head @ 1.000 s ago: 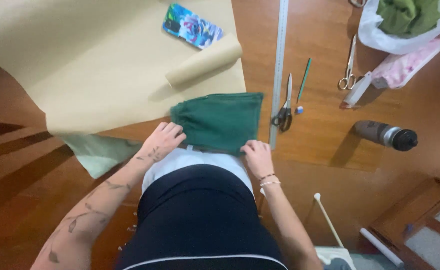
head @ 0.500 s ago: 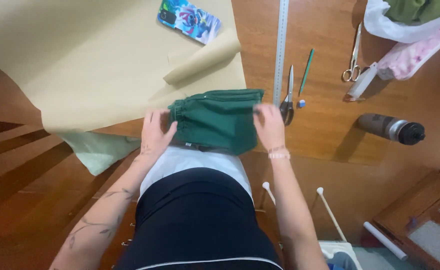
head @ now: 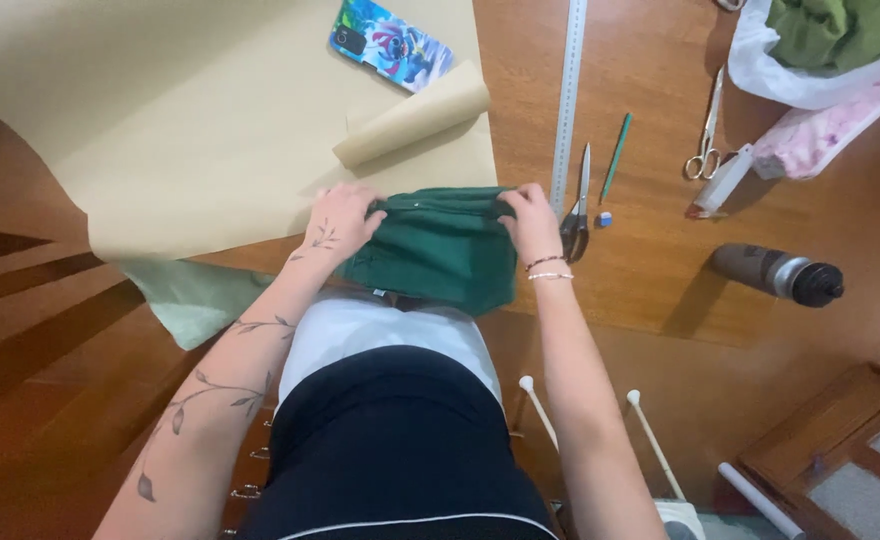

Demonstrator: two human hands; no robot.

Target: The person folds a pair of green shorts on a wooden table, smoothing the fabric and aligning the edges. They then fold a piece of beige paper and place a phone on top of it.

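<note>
A folded dark green cloth (head: 438,250) lies at the near edge of the wooden table (head: 660,270), partly on a large sheet of tan paper (head: 190,120). My left hand (head: 340,215) grips the cloth's top left corner. My right hand (head: 532,215), with bracelets on the wrist, grips its top right corner. Both hands hold the far edge of the cloth, and its near edge hangs toward my body.
A rolled curl of paper (head: 415,115) and a colourful phone (head: 392,43) lie on the sheet. To the right are a long metal ruler (head: 568,95), dark scissors (head: 578,210), a green pencil (head: 615,158), silver scissors (head: 708,135), a dark bottle (head: 780,272) and a white bag with green fabric (head: 825,45). Pale green cloth (head: 195,300) hangs off the edge.
Both hands have moved from the cloth's near edge up to its far corners and taken hold there. The cloth has shifted slightly away from the table edge.
</note>
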